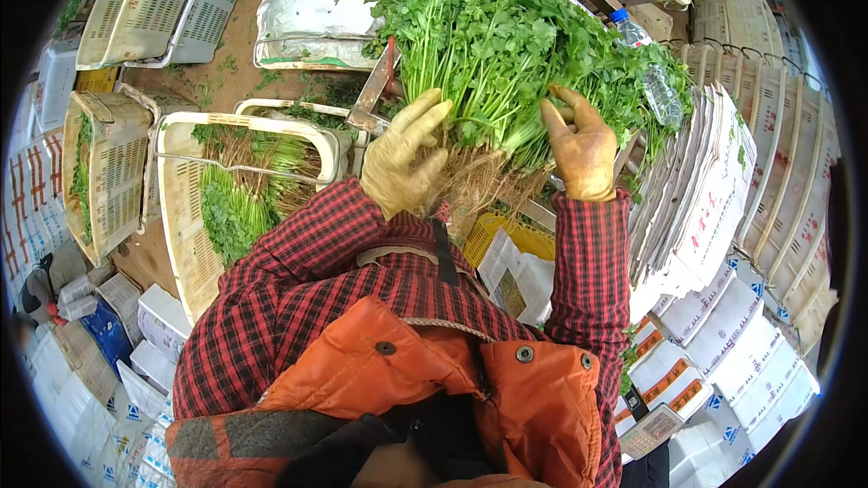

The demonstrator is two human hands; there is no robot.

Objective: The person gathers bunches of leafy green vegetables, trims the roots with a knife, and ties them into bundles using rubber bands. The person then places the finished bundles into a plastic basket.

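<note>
A wide heap of fresh leafy celery (479,45), or a similar herb, lies in front of me, leaves away and brown roots (475,181) toward me. My left hand (402,154), in a yellowish glove, is at the left edge of the stem bases, fingers stretched and apart, with nothing visibly held. My right hand (583,145), in a stained matching glove, is against the right side of the stems. Its fingers are bent, with a gap between thumb and forefinger. The heap partly hides the support beneath it.
A cream crate (190,217) with bundled greens (235,199) stands at the left. Right of the heap are stacked paper sheets (696,208) and a clear plastic bottle (660,95). A yellow basket (515,239) is below the roots. White boxes (723,343) fill the lower right.
</note>
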